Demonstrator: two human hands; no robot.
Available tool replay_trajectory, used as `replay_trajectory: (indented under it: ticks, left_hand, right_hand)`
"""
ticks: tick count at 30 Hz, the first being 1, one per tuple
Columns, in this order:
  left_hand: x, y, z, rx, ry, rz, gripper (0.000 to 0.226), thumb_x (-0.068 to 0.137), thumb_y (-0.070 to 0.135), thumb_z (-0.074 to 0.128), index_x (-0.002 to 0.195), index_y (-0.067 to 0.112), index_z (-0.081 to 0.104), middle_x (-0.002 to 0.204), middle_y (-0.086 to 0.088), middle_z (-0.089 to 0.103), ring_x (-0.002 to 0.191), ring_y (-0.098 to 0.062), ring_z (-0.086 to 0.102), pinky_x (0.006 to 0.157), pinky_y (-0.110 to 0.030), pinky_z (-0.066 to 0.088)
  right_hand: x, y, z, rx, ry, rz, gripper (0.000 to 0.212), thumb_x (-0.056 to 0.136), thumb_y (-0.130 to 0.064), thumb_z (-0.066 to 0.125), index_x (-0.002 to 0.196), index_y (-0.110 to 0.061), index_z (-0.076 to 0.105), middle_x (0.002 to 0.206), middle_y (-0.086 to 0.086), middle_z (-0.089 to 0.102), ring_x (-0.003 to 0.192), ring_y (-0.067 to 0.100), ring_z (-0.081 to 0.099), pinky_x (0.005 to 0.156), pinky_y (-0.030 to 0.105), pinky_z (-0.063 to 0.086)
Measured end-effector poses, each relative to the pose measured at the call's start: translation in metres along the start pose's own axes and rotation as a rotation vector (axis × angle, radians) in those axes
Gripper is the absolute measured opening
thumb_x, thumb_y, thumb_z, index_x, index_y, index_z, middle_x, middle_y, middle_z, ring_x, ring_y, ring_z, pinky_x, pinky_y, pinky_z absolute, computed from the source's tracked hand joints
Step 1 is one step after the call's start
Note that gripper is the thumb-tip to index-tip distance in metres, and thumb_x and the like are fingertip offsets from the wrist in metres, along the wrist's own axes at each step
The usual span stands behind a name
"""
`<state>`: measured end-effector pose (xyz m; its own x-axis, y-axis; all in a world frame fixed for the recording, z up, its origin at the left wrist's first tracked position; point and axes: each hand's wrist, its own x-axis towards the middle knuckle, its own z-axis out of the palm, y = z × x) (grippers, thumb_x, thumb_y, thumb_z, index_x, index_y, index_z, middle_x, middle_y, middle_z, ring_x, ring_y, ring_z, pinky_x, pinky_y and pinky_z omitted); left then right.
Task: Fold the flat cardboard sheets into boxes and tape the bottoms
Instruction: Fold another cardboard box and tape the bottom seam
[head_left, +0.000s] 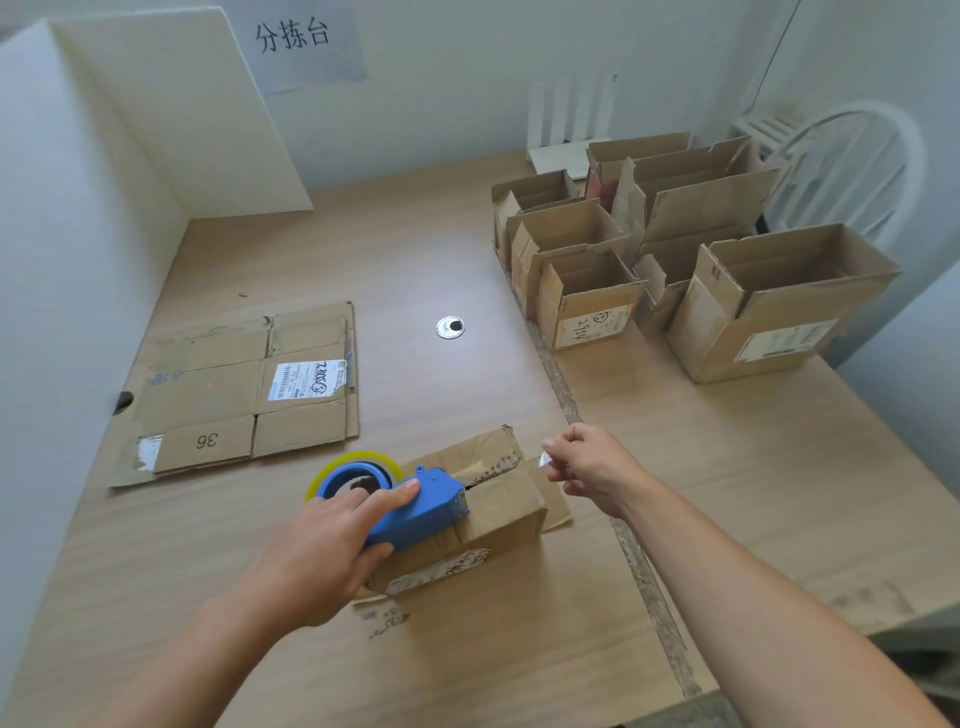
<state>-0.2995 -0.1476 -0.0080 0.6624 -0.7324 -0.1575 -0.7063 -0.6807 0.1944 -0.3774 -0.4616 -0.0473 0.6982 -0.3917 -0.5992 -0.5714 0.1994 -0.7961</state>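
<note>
1. Tape is my main worry. My right hand (592, 467) pinches a small pale tab (544, 460), which I take to be the tape end, between thumb and fingertips, out past the far edge of the small box (493, 512). If the clear strip slackens or twists, it could stick to itself or land off the seam.
2. My left hand (317, 551) grips the blue tape dispenser (410, 506), fingers curled round its body and one finger laid along its top. The dispenser rests on the box, which sits nearer to me than the metal grommet (450, 327) in the table (415, 249).
3. Neither hand pins the box down, so I judge that a hard pull could slide or tip it.
4. A dark gap shows between the upturned bottom flaps. Taped like that, the bottom may stay open and weak.
5. This box lies bottom up, so I cannot see inside it.
6. Right of the grommet stands a cluster of finished boxes (587, 291), upright with flaps raised. The largest box (779, 301) is farthest right. The interiors I can see look empty; some are hidden.
7. Left of the grommet lie the flat sheets (244, 389), not yet folded.
</note>
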Motion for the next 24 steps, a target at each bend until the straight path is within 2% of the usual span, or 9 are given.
replay_trajectory:
  ticks: [6,10,14,21,24]
  left_hand:
    - [0.002,0.005,-0.006,0.035,-0.021,-0.009,0.062,0.100,0.046,0.043,0.150,0.054,0.007,0.119,0.015,0.049,0.093,-0.014,0.046,0.073,-0.027,0.036]
    - [0.001,0.005,-0.008,0.037,-0.038,-0.005,0.062,0.101,0.046,0.041,0.149,0.055,0.002,0.122,0.016,0.048,0.101,-0.015,0.050,0.080,-0.027,0.042]
    - [0.000,0.004,-0.007,0.040,-0.034,0.005,0.063,0.100,0.048,0.040,0.149,0.056,0.000,0.123,0.017,0.048,0.101,-0.014,0.050,0.080,-0.027,0.043]
    - [0.001,0.005,-0.007,0.053,-0.035,0.009,0.063,0.101,0.047,0.040,0.150,0.054,0.002,0.125,0.016,0.047,0.104,-0.015,0.050,0.077,-0.026,0.039]
    - [0.002,0.004,-0.007,0.026,-0.038,0.005,0.063,0.100,0.046,0.042,0.150,0.054,0.003,0.123,0.016,0.048,0.101,-0.015,0.050,0.080,-0.027,0.042]
  right_hand:
    - [0.006,-0.003,0.004,-0.019,-0.009,0.075,0.022,0.098,-0.011,0.060,0.080,-0.014,0.048,0.066,0.003,0.054,0.051,0.013,0.048,0.047,0.024,0.036]
    - [0.005,-0.011,-0.001,-0.006,0.010,0.068,0.020,0.097,-0.010,0.060,0.081,-0.014,0.050,0.065,0.004,0.055,0.049,0.012,0.046,0.044,0.022,0.033]
    - [0.000,-0.017,-0.008,-0.006,0.028,0.033,0.015,0.095,-0.009,0.062,0.083,-0.012,0.054,0.065,0.004,0.057,0.049,0.011,0.047,0.044,0.021,0.034]
    - [0.003,0.005,0.000,-0.074,0.021,0.080,0.018,0.095,-0.011,0.063,0.081,-0.013,0.053,0.066,0.004,0.058,0.051,0.012,0.047,0.045,0.023,0.033]
    - [0.005,0.010,0.006,-0.058,0.022,0.077,0.017,0.096,-0.013,0.062,0.083,-0.013,0.053,0.066,0.004,0.057,0.052,0.013,0.048,0.046,0.023,0.033]
